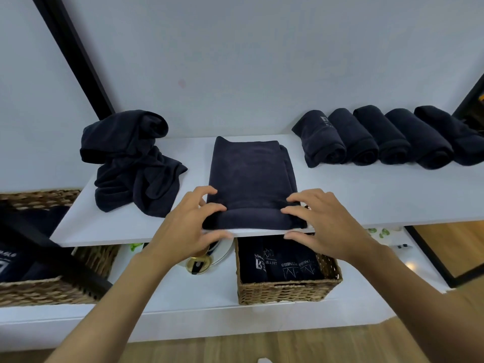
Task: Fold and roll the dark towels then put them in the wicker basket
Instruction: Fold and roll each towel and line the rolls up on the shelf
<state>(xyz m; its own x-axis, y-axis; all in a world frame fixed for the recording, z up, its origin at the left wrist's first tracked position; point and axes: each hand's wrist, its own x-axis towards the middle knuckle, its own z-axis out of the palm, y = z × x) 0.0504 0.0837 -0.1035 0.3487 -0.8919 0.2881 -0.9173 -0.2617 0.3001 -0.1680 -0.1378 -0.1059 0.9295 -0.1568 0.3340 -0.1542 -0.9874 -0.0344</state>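
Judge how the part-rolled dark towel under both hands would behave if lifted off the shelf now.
Probably floppy: the folded towel is soft cloth, like the slumped pile beside it. Its started roll, under the left hand and right hand, would likely unwind if lifted.

Bare shelf strips flanking folded towel, crumpled heap left, rolled towels right, wall close behind

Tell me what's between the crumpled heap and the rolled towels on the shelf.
The folded towel, with the left hand and right hand gripping its rolled near end. Head view.
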